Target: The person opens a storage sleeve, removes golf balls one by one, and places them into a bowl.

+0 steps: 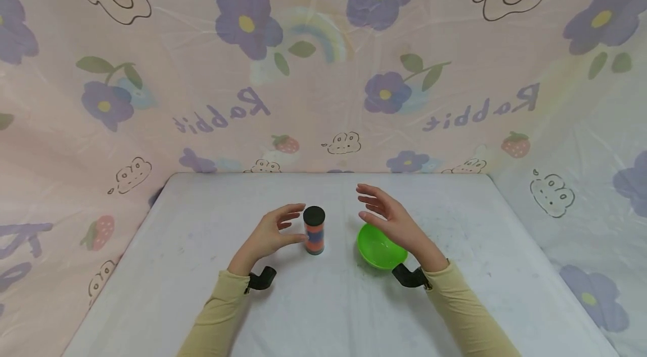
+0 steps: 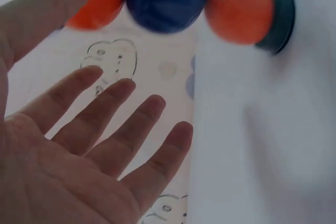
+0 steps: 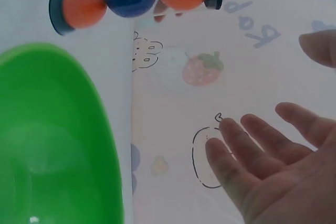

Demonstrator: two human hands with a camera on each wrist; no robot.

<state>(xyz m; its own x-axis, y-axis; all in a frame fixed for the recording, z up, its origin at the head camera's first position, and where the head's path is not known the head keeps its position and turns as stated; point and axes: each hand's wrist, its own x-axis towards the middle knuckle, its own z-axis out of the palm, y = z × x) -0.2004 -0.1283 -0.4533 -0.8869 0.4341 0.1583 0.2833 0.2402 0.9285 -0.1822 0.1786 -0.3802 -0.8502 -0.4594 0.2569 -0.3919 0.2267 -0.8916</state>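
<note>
A clear tube stands upright on the table, with an orange, a blue and another orange ball stacked inside and dark caps at both ends. My left hand is beside its left side, thumb tip right at the tube and the other fingers loosely spread behind. In the left wrist view the thumb overlaps the tube's upper orange ball, and the palm holds nothing. To the right, my right hand hovers above a round green bowl, fingers apart and holding nothing. The right wrist view shows the bowl's inside.
A white cloth covers the table. Behind it and along both sides hangs a printed curtain with flowers, rabbits and strawberries. A black wrist mount sits on the left wrist, and another black mount on the right.
</note>
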